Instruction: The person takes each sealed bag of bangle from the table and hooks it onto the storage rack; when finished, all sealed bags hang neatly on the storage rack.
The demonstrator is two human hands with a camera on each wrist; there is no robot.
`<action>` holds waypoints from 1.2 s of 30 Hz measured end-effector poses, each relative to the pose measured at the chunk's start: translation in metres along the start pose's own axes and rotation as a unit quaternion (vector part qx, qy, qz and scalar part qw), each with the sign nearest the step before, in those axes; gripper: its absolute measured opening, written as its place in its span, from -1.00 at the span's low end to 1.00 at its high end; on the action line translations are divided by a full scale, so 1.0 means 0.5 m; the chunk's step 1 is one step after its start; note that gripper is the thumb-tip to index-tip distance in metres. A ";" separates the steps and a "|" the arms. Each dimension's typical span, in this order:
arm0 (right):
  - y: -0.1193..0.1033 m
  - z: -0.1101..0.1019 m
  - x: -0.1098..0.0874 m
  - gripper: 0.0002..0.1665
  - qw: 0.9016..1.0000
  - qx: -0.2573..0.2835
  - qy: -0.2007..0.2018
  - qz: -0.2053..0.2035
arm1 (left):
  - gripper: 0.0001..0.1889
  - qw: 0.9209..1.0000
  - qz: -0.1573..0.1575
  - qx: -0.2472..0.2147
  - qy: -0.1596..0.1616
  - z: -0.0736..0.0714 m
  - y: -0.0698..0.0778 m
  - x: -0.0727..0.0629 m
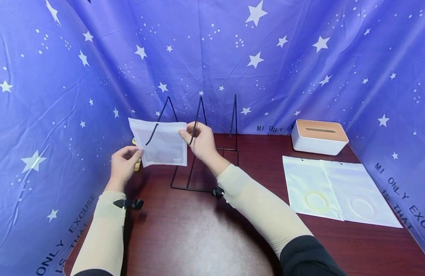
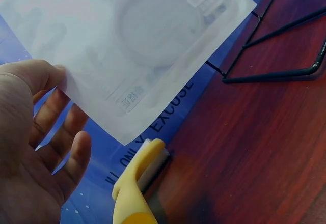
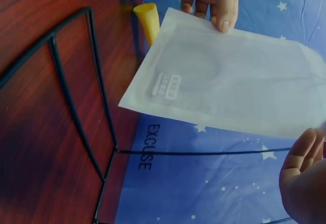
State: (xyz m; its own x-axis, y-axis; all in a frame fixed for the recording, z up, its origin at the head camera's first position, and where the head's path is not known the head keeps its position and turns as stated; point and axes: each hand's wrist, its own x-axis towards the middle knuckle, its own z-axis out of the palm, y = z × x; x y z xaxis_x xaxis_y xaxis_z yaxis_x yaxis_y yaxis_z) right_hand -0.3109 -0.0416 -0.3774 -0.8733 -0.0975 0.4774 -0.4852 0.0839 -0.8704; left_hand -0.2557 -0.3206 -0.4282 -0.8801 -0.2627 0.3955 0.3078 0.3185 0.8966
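A whitish translucent pouch point(image 1: 164, 143) with a round shape and a small printed label inside stands before the black wire rack point(image 1: 237, 130). The front end of the rack's left prong point(image 1: 151, 134) shows over the pouch's face, while the prong's upper part goes behind the top edge. My left hand point(image 1: 124, 165) pinches the lower left edge between thumb and index finger; its other fingers are loosely bent in the left wrist view. At the upper right corner my right hand point(image 1: 202, 142) pinches the pouch, beside the middle prong.
Behind my left hand is a yellow curved object point(image 2: 133, 193), partly hidden. On the right, a white box with a wooden lid point(image 1: 319, 134) stands behind two flat white pouches point(image 1: 302, 176), each showing a ring shape. A starry blue curtain point(image 1: 212, 57) encloses the dark red table point(image 1: 184, 230).
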 end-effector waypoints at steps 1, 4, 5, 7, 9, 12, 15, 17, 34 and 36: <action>0.002 -0.001 0.003 -0.78 1.000 -0.002 0.001 0.004 | -0.77 1.000 -0.003 0.003 0.000 0.000 0.000 0.004; 0.008 -0.001 0.011 -0.77 1.000 -0.003 0.009 0.015 | -0.77 1.000 -0.010 0.015 0.002 0.004 0.000 0.014; 0.010 0.000 0.014 -0.77 1.000 -0.002 0.013 0.017 | -0.78 1.000 -0.012 0.015 0.002 0.005 -0.001 0.018; 0.015 0.002 0.019 -0.77 1.000 0.000 0.023 0.015 | -0.77 1.000 -0.012 0.019 0.004 0.009 -0.003 0.024; 0.018 0.004 0.024 -0.77 0.999 -0.001 0.035 0.010 | -0.76 1.000 -0.009 0.018 0.007 0.013 -0.006 0.031; 0.021 0.008 0.033 -0.78 0.999 -0.002 0.051 0.009 | -0.73 1.000 -0.006 0.011 0.012 0.018 -0.025 0.047; 0.020 0.013 0.041 -0.79 0.998 -0.004 0.062 0.018 | -0.73 1.000 -0.007 -0.004 0.020 0.020 -0.054 0.067; 0.019 0.017 0.045 -0.80 0.997 -0.003 0.068 0.026 | -0.73 1.000 -0.007 -0.009 0.025 0.021 -0.071 0.077; 0.023 0.019 0.089 -0.81 0.992 -0.008 0.120 0.036 | -0.76 1.000 -0.004 -0.001 0.011 0.053 -0.058 0.113; 0.022 0.018 0.094 -0.80 0.992 -0.010 0.121 0.040 | -0.76 1.000 -0.006 0.000 0.013 0.056 -0.069 0.119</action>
State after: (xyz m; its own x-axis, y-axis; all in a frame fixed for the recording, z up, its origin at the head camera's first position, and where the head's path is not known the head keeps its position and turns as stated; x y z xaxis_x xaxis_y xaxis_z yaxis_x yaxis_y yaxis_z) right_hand -0.3568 -0.0540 -0.3658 -0.8926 0.1516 0.4245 -0.4130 0.1023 -0.9050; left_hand -0.3290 -0.3218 -0.4412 -0.8744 -0.2895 0.3894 0.2968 0.3157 0.9012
